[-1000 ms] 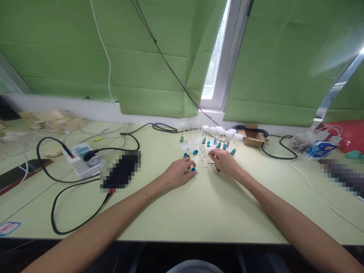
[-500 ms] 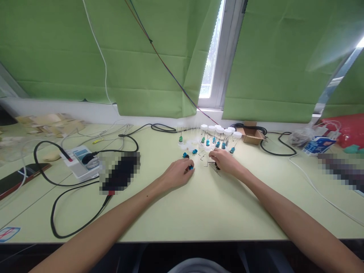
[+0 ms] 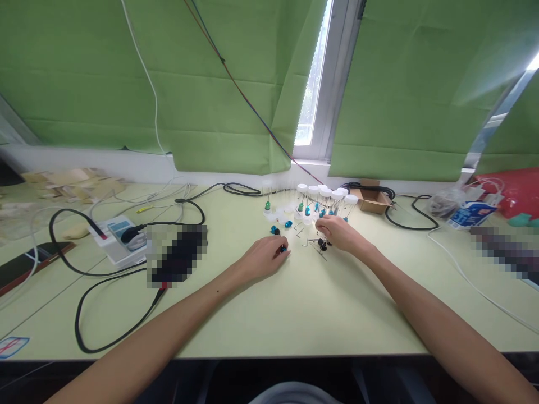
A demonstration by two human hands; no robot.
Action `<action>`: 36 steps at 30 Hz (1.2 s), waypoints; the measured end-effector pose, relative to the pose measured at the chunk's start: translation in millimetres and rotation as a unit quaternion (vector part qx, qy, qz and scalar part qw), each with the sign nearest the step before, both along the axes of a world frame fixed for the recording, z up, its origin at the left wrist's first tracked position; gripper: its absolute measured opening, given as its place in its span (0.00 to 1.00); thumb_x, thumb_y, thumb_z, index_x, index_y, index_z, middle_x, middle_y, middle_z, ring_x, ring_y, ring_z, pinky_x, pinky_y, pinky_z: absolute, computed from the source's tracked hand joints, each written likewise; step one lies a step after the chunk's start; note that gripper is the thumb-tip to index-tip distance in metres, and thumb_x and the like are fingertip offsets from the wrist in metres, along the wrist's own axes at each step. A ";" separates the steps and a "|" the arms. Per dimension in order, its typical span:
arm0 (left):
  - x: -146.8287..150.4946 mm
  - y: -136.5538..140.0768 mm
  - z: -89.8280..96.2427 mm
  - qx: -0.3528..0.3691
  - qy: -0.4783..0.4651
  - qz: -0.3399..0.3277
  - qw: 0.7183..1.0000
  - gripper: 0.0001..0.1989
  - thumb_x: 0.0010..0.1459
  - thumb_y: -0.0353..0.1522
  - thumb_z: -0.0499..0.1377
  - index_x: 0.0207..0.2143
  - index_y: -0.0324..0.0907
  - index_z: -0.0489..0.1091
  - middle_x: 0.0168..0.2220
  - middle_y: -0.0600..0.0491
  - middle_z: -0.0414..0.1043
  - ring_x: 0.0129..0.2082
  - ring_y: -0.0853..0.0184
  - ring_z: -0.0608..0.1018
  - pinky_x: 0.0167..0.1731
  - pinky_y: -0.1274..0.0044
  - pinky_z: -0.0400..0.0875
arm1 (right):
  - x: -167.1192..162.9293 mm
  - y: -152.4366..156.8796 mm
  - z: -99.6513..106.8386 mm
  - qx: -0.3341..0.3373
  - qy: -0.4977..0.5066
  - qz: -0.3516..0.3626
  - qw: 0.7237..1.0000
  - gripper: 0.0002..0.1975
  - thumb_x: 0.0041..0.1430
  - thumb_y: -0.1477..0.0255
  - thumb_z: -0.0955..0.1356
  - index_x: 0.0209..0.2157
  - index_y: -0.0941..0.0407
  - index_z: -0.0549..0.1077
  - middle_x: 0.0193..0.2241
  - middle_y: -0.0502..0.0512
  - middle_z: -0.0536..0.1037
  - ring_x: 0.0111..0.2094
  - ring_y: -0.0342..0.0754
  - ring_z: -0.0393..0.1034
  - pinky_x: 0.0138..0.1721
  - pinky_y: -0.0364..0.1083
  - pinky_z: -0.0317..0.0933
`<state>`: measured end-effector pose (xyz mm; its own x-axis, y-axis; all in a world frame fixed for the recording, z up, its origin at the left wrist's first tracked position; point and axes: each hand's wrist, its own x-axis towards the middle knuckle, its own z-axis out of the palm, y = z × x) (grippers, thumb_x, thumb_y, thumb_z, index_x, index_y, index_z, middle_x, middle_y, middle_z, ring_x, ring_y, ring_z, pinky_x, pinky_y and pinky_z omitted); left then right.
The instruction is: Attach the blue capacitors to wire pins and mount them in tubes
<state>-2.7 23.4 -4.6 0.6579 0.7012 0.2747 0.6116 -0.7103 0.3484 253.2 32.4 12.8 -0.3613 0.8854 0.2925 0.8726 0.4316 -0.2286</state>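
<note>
My left hand (image 3: 266, 252) rests on the table with its fingers closed round a small blue-and-black part (image 3: 283, 249), mostly covered by them. Just beyond it lie a loose blue-and-black part (image 3: 275, 230) and another blue part (image 3: 288, 224). My right hand (image 3: 338, 232) is curled, fingertips down, in front of several clear white-capped tubes (image 3: 307, 209) holding blue or green parts. What its fingers grip, if anything, is hidden. Small black parts (image 3: 322, 244) lie close under it. Thin L-shaped metal keys (image 3: 299, 230) are scattered between the hands.
A lone capped tube (image 3: 268, 206) stands behind the left hand. An open cardboard box (image 3: 372, 200) and a coiled black cable are at the back right. To the left are a white power strip (image 3: 126, 241), looping cables and a blurred dark device (image 3: 179, 257).
My right hand has shifted slightly right, uncovering more of the black parts beneath it. My left hand stays nearly in place, its fingers covering more of the blue-and-black part.
</note>
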 end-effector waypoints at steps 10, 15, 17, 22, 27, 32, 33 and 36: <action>0.0 1.1 -0.5 0.001 0.006 -0.003 1.000 0.10 0.61 0.36 0.50 0.36 0.43 0.70 0.32 0.52 0.70 0.29 0.66 0.71 0.30 0.75 0.63 | 8.3 -5.7 13.9 -0.054 -0.016 -0.016 0.998 0.11 0.59 0.77 0.61 0.23 0.56 0.67 0.26 0.52 0.71 0.26 0.43 0.61 0.26 0.41 0.49; 1.0 0.8 -0.2 0.000 0.005 -0.002 1.000 0.11 0.61 0.36 0.50 0.36 0.43 0.70 0.33 0.52 0.70 0.30 0.66 0.72 0.29 0.75 0.63 | 6.2 -13.6 21.2 -0.090 -0.030 -0.005 0.995 0.08 0.58 0.74 0.65 0.25 0.56 0.68 0.25 0.51 0.71 0.25 0.43 0.61 0.25 0.41 0.49; 1.6 0.3 -0.2 0.000 0.004 -0.001 1.000 0.11 0.61 0.36 0.50 0.36 0.42 0.70 0.33 0.51 0.70 0.29 0.66 0.72 0.29 0.75 0.63 | 4.8 -15.9 21.3 -0.114 -0.038 -0.005 0.993 0.08 0.57 0.73 0.66 0.24 0.55 0.67 0.24 0.50 0.71 0.24 0.42 0.60 0.23 0.42 0.48; 1.6 -0.7 -0.4 0.001 0.005 -0.001 1.000 0.11 0.62 0.36 0.50 0.36 0.43 0.70 0.33 0.52 0.70 0.29 0.66 0.71 0.29 0.75 0.63 | 1.6 -16.2 15.1 -0.122 -0.053 0.002 0.991 0.09 0.56 0.79 0.64 0.23 0.56 0.65 0.24 0.51 0.70 0.25 0.42 0.59 0.24 0.42 0.47; 1.3 -0.7 -0.3 0.000 0.004 -0.004 1.000 0.10 0.62 0.35 0.50 0.36 0.43 0.70 0.33 0.52 0.70 0.29 0.67 0.71 0.29 0.75 0.63 | -1.5 -14.1 8.7 -0.111 -0.049 0.012 0.993 0.08 0.57 0.79 0.62 0.25 0.55 0.66 0.25 0.51 0.71 0.25 0.43 0.59 0.25 0.42 0.48; 2.2 -1.0 0.5 -0.006 0.009 0.001 1.000 0.10 0.61 0.35 0.50 0.36 0.43 0.70 0.33 0.52 0.70 0.29 0.66 0.71 0.30 0.74 0.63 | -3.8 -14.2 6.3 -0.102 -0.055 0.023 0.993 0.08 0.56 0.79 0.63 0.24 0.56 0.65 0.24 0.50 0.69 0.24 0.42 0.58 0.25 0.42 0.48; 2.3 -1.0 0.7 -0.007 0.009 0.002 1.000 0.10 0.61 0.35 0.50 0.36 0.43 0.70 0.33 0.51 0.70 0.29 0.66 0.71 0.30 0.74 0.63 | -4.4 -14.5 6.2 -0.100 -0.056 0.025 0.993 0.08 0.56 0.79 0.63 0.24 0.56 0.65 0.24 0.50 0.69 0.24 0.42 0.58 0.25 0.42 0.47; 2.6 -1.0 0.8 -0.005 0.009 0.004 1.000 0.11 0.61 0.36 0.50 0.36 0.43 0.70 0.33 0.52 0.70 0.29 0.66 0.71 0.30 0.74 0.64 | -6.7 -15.4 6.0 -0.090 -0.060 0.030 0.994 0.09 0.56 0.80 0.62 0.24 0.56 0.65 0.23 0.50 0.68 0.24 0.42 0.57 0.25 0.42 0.47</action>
